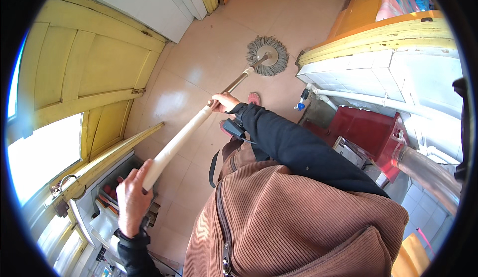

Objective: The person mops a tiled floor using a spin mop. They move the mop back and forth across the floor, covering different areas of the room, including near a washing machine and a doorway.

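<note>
A round string mop head (281, 66) with grey strands and a cream plastic disc rests on the tiled floor (224, 49) ahead of me. Its long handle (175, 137) slants back toward my left side, brown metal near the head and cream-coloured higher up. My left hand (134, 195) is wrapped around the handle's top end. Farther down, my right hand (224, 102) grips the brown part of the shaft. My feet in pinkish-red shoes (254, 98) stand on the floor, just short of the mop head.
Yellow wooden door panels (93, 60) line the left. A grey crate (129, 176) sits low beside them. On the right are a white pipe (358, 95) with a blue-handled valve (300, 106), a dark red container (366, 129) and a white-tiled wall corner (358, 73).
</note>
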### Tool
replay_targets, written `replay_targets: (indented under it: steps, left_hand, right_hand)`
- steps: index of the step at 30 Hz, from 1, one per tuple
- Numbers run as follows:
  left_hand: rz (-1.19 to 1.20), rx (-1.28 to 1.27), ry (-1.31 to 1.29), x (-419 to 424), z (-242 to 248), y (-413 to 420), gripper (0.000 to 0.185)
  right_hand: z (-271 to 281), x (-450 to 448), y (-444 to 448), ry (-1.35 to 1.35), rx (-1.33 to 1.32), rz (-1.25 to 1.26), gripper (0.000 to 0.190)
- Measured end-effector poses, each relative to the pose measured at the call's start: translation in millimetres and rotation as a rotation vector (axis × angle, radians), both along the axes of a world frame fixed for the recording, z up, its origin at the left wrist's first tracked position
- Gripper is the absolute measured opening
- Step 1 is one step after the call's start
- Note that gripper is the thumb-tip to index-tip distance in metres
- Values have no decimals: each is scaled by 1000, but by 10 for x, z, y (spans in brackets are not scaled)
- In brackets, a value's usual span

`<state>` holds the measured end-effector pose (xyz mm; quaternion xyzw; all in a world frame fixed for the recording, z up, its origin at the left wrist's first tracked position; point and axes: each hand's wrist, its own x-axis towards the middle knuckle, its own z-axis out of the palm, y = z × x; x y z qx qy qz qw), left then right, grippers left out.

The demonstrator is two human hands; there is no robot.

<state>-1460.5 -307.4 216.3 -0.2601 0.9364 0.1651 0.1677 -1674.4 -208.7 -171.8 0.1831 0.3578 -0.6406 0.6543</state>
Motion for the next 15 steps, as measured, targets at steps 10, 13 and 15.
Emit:
replay_targets:
  steps: [10, 13, 15]
  left_hand:
    - [-203, -1, 18, -838, -543, 139, 67]
    - [-240, 57, 22, -1309, -883, 214, 66]
    - [-286, 55, 81, -1648, -1124, 288, 63]
  right_hand:
    - [-97, -1031, 486, 322, 86, -133, 13]
    - [-37, -1368, 599, 266, 88, -303, 17]
    - [31, -1686, 714, 208, 141, -401, 18]
